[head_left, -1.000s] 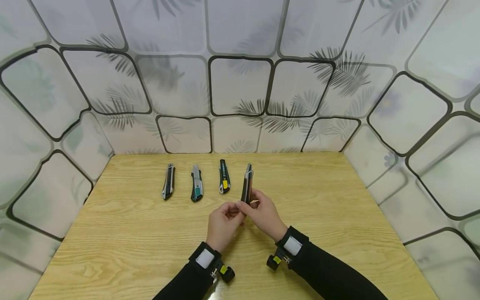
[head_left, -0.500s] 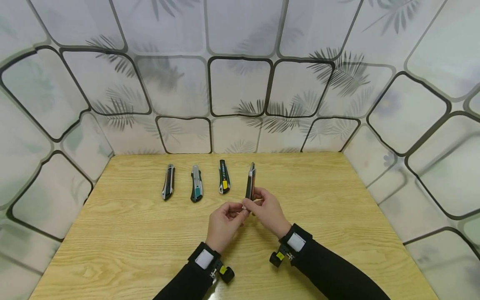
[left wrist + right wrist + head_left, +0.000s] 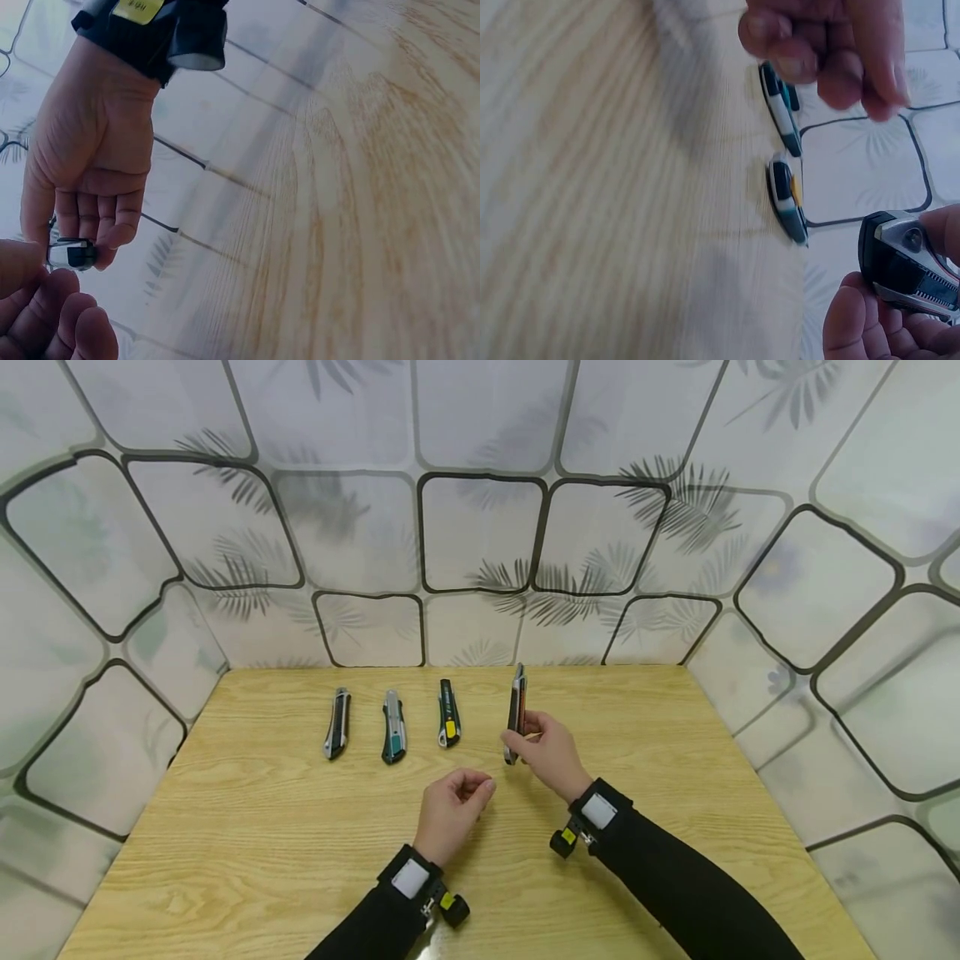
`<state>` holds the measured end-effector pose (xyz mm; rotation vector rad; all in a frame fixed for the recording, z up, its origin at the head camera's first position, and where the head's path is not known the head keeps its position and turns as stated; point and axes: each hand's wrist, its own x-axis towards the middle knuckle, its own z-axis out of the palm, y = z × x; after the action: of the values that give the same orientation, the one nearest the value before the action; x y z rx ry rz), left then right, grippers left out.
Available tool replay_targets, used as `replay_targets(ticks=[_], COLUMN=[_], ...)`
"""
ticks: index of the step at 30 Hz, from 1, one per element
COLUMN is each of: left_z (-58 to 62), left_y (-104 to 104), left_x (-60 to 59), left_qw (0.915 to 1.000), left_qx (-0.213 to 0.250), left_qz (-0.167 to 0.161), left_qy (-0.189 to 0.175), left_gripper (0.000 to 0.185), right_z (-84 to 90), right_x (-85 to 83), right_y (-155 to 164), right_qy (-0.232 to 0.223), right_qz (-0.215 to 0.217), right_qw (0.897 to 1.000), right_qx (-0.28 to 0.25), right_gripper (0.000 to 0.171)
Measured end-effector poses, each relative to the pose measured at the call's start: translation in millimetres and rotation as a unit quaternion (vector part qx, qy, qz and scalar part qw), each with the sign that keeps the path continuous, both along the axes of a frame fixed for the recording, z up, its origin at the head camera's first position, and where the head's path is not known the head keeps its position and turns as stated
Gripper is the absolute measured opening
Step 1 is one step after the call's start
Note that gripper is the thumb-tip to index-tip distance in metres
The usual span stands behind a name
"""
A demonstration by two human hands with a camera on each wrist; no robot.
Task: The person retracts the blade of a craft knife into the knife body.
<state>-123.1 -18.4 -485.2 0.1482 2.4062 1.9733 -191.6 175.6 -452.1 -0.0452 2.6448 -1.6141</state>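
My right hand (image 3: 551, 752) pinches a black and silver utility knife (image 3: 517, 706) between thumb and fingers near its lower end. The knife is held upright above the table, with an orange strip along its side. Its metal-capped end (image 3: 896, 229) shows close up in the right wrist view. Nearer to me and to the left, my left hand (image 3: 450, 814) is apart from the knife, fingers loosely curled with the thumb by the index fingertip. Nothing shows between those fingers (image 3: 840, 75) in the right wrist view.
Three more utility knives lie in a row on the wooden table (image 3: 247, 827): a silver and black one (image 3: 337, 724), a grey and teal one (image 3: 393, 727), and a dark one with a yellow slider (image 3: 448, 714). Patterned walls (image 3: 480, 535) enclose the back and sides.
My right hand has moved away from the left hand, forward and to the right, carrying the utility knife. The left hand has let go of the knife's lower end and stays in place.
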Motion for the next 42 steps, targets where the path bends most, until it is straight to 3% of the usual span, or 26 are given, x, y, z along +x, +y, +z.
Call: replay_targets(ticks=[6,12,19,22,29,36,39,42], left_z=[-2.1,-5.1,-6.7,-7.1,-10.6,-11.6,-10.9,-10.6], left_y=[0.9,2.5,4.0,5.9,9.1,12.2,13.3,14.0], left_x=[0.3,0.0,2.8,3.6,6.1,5.9,5.8,5.5], left_qw=[0.9998,0.9995,0.9991,0.9988,0.9974,0.9962,0.9957,0.9951], left_qx=[-0.016,-0.027,-0.034,-0.037,-0.040,-0.049,-0.053,-0.058], left_qz=[-0.004,-0.009,-0.024,-0.030,-0.046,-0.049,-0.053,-0.056], left_qy=[0.009,0.012,0.010,0.012,0.038,0.052,0.054,0.057], left_gripper=[0.011,0.010,0.008,0.008,0.014,0.012,0.011,0.011], right_z=[3.4,7.7,-0.5,-4.4,-10.3,-13.9,-14.1,-14.8], right_x=[-23.3,-50.3,-72.0,-75.5,-74.8,-76.4,-75.4,-73.8], right_y=[3.4,1.8,-12.0,-20.5,-37.7,-44.4,-44.8,-42.4], right_qy=[0.001,-0.027,-0.047,-0.045,-0.048,-0.016,-0.013,-0.021], right_qz=[-0.007,-0.005,0.008,0.020,0.021,0.010,0.005,0.005], right_qw=[0.999,0.997,0.984,0.975,0.952,0.929,0.924,0.926], right_qx=[0.047,0.078,0.170,0.217,0.300,0.370,0.382,0.376], right_gripper=[0.058,0.052,0.029,0.026,0.038,0.041,0.043,0.048])
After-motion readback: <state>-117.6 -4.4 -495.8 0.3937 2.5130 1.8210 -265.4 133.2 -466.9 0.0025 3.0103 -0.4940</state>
